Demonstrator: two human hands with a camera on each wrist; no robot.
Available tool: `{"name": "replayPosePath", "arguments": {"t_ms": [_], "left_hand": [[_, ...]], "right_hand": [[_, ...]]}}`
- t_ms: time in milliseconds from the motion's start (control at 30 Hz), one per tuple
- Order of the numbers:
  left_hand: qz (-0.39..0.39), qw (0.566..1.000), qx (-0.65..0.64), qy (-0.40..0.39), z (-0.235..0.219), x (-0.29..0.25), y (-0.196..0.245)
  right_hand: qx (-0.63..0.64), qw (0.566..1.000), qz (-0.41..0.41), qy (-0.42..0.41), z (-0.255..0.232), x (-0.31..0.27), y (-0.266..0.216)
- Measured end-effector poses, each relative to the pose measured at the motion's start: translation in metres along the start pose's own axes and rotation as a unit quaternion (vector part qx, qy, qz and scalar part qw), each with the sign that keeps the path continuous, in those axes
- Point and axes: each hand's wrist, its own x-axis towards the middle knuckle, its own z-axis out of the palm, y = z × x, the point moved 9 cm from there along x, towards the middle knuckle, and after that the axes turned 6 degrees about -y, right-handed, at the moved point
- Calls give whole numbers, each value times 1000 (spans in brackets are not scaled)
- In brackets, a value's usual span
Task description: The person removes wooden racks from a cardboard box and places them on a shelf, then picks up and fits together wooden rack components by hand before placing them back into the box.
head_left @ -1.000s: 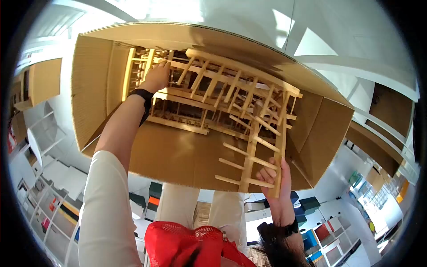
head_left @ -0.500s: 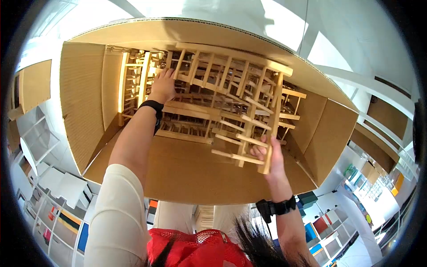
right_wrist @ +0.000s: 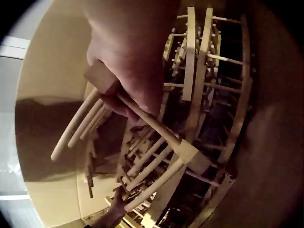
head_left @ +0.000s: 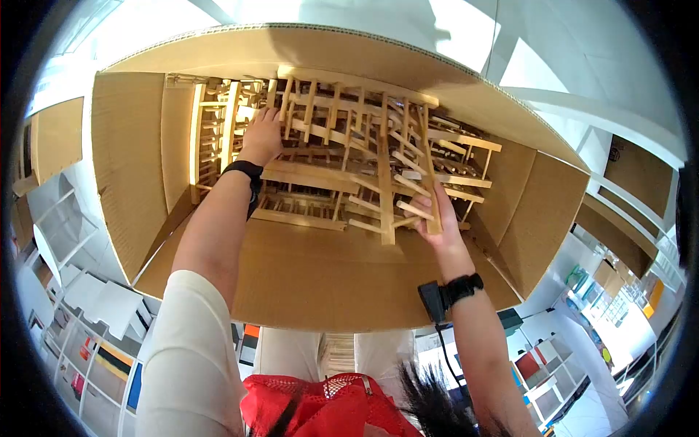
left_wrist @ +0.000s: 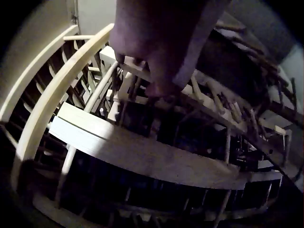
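In the head view a light wooden peg rack (head_left: 386, 178) leans inside a large cardboard box, its round pegs slanting out. My right hand (head_left: 443, 222) grips the near end of one of its flat uprights. The right wrist view shows that hand (right_wrist: 128, 76) wrapped round the bar, with a crossing dowel and several pegs below it. At the left, my left hand (head_left: 262, 138) reaches into the box with its fingers over a wooden rail. Seen from the left wrist, its fingers (left_wrist: 159, 89) bend down round this rail (left_wrist: 206, 104), the tips partly in shadow.
The cardboard box (head_left: 306, 288) surrounds the work, its tall walls on every side. More wooden racks lie stacked inside: a ladder-like frame (head_left: 195, 138) at the left, a long rail (head_left: 306, 177) in the middle and dowelled frames (head_left: 462, 180) at the right.
My right hand has moved the near end of the peg rack away from my body and slightly left, deeper into the box. The left hand has stayed near the same rail.
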Motion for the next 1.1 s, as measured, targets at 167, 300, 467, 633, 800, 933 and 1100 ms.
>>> {"name": "replayPosePath", "arguments": {"t_ms": [167,300,467,633,800,933,1100], "left_hand": [[-5,998,-42,51,-4,-1,0],[0,990,-32,139,-14,-12,4],[-8,991,-11,133,-22,-7,2],[36,983,12,178,-48,-33,-8],[98,975,8,202,-71,-77,-27],[-19,964,-195,180,-90,-115,-56],[-150,886,-381,220,-66,-141,-116]], "right_hand": [[51,996,-65,-35,5,-47,-4],[0,997,-66,42,-1,-42,-5],[42,998,-26,-36,-4,-34,-5],[34,998,-52,-21,2,-88,-15],[29,996,-65,-56,18,-138,-36],[80,993,-58,-64,31,-164,-43],[63,996,-59,-34,34,-188,-51]]}}
